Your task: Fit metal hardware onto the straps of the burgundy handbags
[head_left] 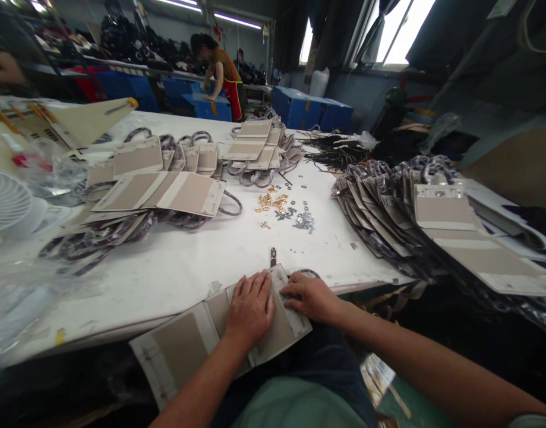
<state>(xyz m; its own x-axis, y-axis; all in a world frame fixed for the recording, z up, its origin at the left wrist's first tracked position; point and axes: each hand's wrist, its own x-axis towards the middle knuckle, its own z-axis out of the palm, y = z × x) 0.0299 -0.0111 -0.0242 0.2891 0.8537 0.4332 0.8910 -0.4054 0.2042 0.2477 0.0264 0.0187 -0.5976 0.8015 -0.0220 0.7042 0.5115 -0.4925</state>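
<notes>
— What is closest to the camera?

— A beige panel lies half on the near edge of the white surface and half over the person's lap. It is folded out flat, with paler strips across it.

— And the hands?

— Both are on that panel, close together but not touching. The left hand lies flat, palm down, with its fingers spread over the middle of the panel. The right hand is just beside it, at the panel's upper right corner. Its fingers are bent down onto the material; I cannot tell whether they pinch it or only press.

— Anything just beyond them?

— A small dark metal piece lies alone on the surface, just past the panel's far edge. Farther in there is a scatter of gold fittings, with silver fittings beside them to the right.

— What flanks that?

— On the left is a loose pile of like panels with patterned straps looping out from under it. On the right a long fanned stack runs off the surface's edge. At far left are a white fan guard and a clear plastic bag.

— And at the back?

— A third pile of panels sits there, with a bundle of black cords to its right. Beyond the surface are blue crates, and another person in an apron bends over one of them under the windows.
</notes>
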